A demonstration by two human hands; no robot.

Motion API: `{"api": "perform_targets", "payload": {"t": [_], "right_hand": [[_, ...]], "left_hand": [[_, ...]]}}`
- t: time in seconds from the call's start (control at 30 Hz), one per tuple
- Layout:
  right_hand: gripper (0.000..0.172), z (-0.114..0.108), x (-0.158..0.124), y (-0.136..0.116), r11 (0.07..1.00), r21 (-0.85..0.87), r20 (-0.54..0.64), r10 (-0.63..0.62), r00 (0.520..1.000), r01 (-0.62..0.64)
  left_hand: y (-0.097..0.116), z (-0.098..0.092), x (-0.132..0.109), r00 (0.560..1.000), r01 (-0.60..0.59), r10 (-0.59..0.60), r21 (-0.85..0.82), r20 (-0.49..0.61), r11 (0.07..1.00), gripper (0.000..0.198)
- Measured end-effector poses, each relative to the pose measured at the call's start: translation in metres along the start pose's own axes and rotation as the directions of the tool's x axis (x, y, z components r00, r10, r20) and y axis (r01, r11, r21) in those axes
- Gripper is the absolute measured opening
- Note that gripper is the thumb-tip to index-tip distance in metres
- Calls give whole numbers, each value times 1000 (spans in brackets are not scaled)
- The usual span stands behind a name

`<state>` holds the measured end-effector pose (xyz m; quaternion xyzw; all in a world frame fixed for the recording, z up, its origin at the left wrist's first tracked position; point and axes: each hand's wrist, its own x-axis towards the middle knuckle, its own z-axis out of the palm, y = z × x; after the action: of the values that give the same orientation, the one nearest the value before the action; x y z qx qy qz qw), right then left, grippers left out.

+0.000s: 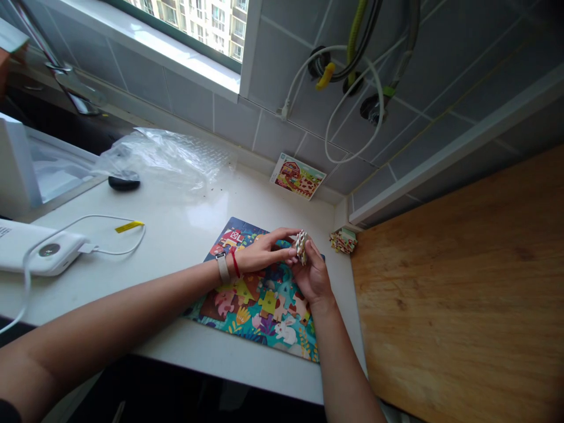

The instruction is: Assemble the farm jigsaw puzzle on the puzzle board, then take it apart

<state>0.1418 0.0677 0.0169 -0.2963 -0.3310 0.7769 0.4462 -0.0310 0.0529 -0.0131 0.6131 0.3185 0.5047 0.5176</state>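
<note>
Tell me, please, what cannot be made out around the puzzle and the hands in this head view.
Head view:
Puzzle pieces between the left hand and right hand: edge-on, pictures too small to read.
Puzzle board: middle hidden by hands and forearms.
Pile of pieces by the wall: too small to count.
White box: cut off by the view's left edge.

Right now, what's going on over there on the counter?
A person is holding a small stack of puzzle pieces between their left hand and right hand, just above a partly assembled farm jigsaw puzzle on a white counter. A picture card leans against the tiled wall, and more pieces sit near the wooden board.
</note>
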Motion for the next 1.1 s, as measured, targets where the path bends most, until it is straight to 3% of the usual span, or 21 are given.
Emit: {"api": "perform_targets", "payload": {"t": [0.07,0.37,0.63,0.77,1.1], "right_hand": [[30,-1,-2,0,1000,-3,35,27,999,-27],[29,-3,-2,4,997,-38,85,77,993,-74],[34,3,-1,8,997,-25,22,76,997,-75],[38,8,-3,12,996,-47,18,82,997,-81],[40,9,-4,12,992,-109,-18,64,998,-65]], "left_hand": [[0,-1,0,999,30,-29,-33,25,999,65],[3,-2,4,995,83,-70,-201,70,976,58],[5,0,3,996,78,-75,-71,37,994,68],[6,1,3,997,24,-25,17,66,1000,64],[7,-1,1,996,-18,16,14,87,1000,58]]}}
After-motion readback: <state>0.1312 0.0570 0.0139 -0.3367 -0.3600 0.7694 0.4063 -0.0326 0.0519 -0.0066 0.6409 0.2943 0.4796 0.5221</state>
